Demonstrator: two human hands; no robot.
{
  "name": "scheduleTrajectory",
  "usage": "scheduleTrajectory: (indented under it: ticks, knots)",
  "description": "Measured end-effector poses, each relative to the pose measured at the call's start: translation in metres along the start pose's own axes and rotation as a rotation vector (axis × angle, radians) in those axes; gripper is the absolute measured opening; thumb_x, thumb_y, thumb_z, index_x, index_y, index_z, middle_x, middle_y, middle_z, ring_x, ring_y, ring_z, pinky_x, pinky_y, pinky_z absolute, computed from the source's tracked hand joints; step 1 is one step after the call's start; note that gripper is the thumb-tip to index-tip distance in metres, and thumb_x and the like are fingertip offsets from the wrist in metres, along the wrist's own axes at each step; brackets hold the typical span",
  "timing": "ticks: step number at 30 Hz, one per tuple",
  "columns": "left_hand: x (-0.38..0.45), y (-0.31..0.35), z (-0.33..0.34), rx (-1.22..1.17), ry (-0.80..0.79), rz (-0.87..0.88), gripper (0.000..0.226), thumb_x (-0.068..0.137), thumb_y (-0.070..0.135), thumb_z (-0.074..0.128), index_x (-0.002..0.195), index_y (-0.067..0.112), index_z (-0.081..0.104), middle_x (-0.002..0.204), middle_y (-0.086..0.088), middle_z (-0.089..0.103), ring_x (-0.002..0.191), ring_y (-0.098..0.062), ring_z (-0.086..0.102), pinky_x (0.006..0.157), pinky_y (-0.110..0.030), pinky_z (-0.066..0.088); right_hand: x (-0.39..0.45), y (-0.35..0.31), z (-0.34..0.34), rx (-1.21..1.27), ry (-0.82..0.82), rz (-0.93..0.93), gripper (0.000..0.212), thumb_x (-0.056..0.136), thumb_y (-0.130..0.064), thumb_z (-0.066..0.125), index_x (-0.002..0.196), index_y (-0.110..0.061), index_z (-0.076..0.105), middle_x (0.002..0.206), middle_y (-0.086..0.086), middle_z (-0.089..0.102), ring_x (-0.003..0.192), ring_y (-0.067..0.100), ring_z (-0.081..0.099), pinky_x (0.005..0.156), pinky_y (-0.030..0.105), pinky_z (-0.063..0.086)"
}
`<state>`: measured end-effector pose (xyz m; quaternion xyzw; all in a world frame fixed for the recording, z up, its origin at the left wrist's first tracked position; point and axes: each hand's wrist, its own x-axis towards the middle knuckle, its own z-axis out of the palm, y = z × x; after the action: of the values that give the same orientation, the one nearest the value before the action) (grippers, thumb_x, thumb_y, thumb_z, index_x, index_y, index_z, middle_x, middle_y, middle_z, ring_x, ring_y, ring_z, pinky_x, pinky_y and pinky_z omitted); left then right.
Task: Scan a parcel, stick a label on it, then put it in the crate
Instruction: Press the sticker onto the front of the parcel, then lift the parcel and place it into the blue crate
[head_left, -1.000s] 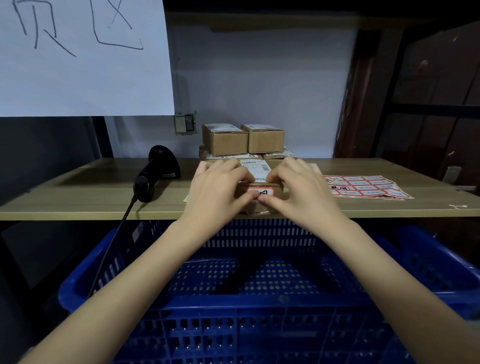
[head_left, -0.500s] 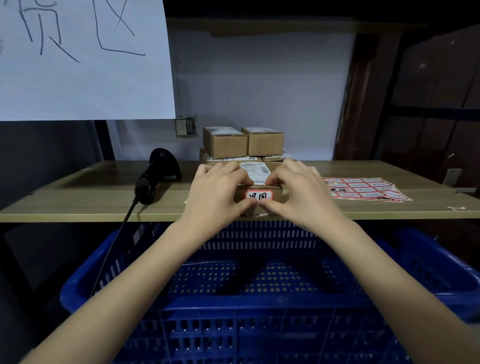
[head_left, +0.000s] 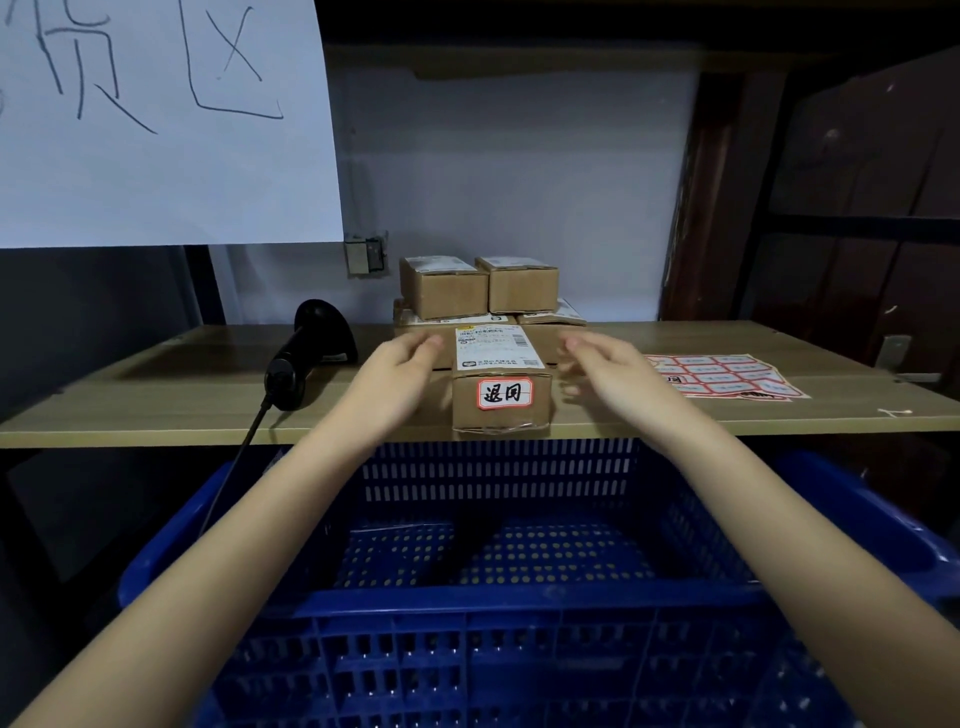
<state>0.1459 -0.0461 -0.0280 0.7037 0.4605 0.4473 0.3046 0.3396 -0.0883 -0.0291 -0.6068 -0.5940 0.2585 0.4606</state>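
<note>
Head view: parcel (head_left: 501, 387) sits at the worktop (head_left: 156, 395) front edge, directly above the crate (head_left: 467, 603). Small taped cardboard box, likely light and stiff; tape may be slick. Red-bordered label (head_left: 505, 393) is stuck on its near face, shipping slip on top. Best hold looks to be the two side faces, clear of the label. Left hand (head_left: 397, 379) and right hand (head_left: 615, 376) flank the box, fingers loosely spread, palms facing inward, holding nothing; contact with the sides unclear. Scanner (head_left: 306, 358) lies left, label sheet (head_left: 727, 375) right, more boxes (head_left: 478, 291) behind.
</note>
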Motion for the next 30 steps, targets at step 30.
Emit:
scheduleTrajectory:
  ticks: [30]
  knots:
    - [-0.064,0.067,0.086,-0.388,-0.589,-0.133,0.02,0.079,0.004,0.066,0.097,0.012,0.071,0.091,-0.001,0.078,0.075,-0.009,0.071,0.063,-0.021,0.059,-0.115,0.018,-0.124,0.167,-0.065,0.16,0.02,0.078,-0.001,0.069,0.093,-0.014,0.071,0.089,-0.005,0.078,0.08,0.007,0.073,0.067,0.018,0.059]
